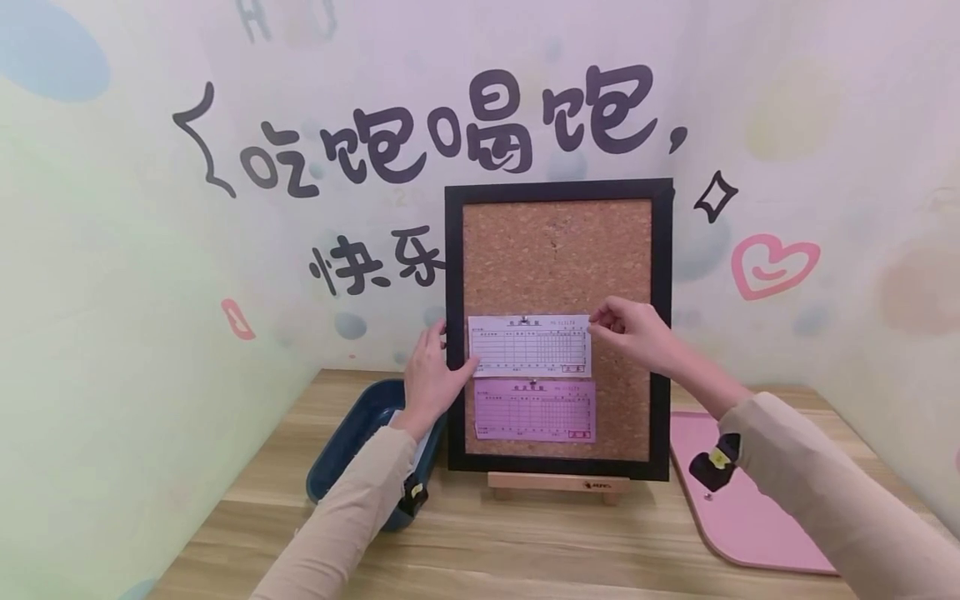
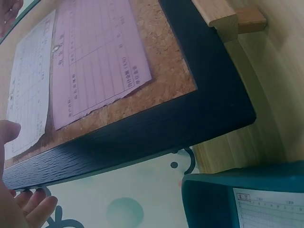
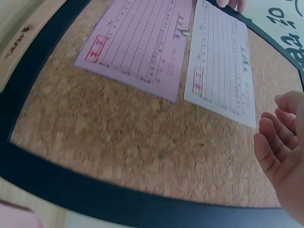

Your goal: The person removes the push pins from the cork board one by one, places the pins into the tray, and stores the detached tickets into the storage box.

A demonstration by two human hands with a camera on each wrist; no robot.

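Note:
A cork board (image 1: pixel 555 258) in a black frame stands upright on a small wooden easel (image 1: pixel 558 482). Pinned to it are a white printed form slip (image 1: pixel 528 350) and, below that, a pink one (image 1: pixel 534 417). My left hand (image 1: pixel 435 375) holds the frame's left side; its thumb lies in front at the white slip's edge, its fingers behind the frame. At the white slip's upper right corner is my right hand (image 1: pixel 630 333), fingers loosely bent. Seen from the right wrist, the fingertips (image 3: pixel 266 142) are right beside that corner, nothing visible between them.
A dark blue tray (image 1: pixel 352 433) with white printed paper in it stands left of the board. On the right lies a pink tray (image 1: pixel 742 500) with a small shiny pin (image 1: pixel 708 497) on it. Behind is a wall (image 1: pixel 150 250) with black lettering.

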